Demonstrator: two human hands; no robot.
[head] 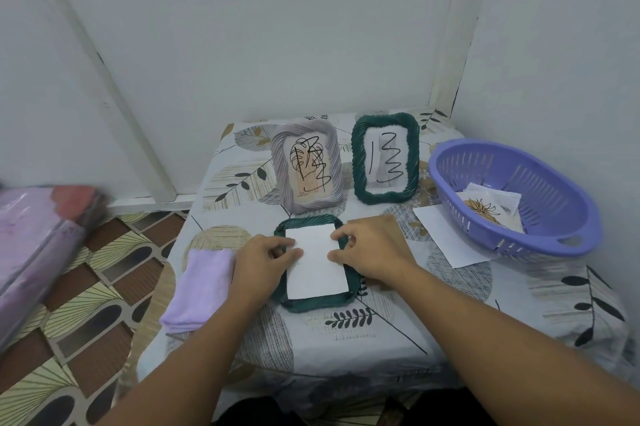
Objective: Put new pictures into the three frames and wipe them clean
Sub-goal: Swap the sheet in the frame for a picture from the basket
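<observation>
Paper (pixel 317 261) going into the face-down frame (pixel 317 302).
We pinch its edges with left hand (pixel 265 261) and right hand (pixel 367 252); next we judge it needs squaring in. Behind stand two scribbled frames (pixel 306 166).

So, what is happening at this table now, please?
A person is fitting a white sheet into a dark green frame lying flat on the table. The left hand and the right hand pinch the sheet's side edges. Behind it, a grey frame and another green frame stand upright with scribbled glass. A folded purple cloth lies unused at the left, and a purple basket holds more pictures.
</observation>
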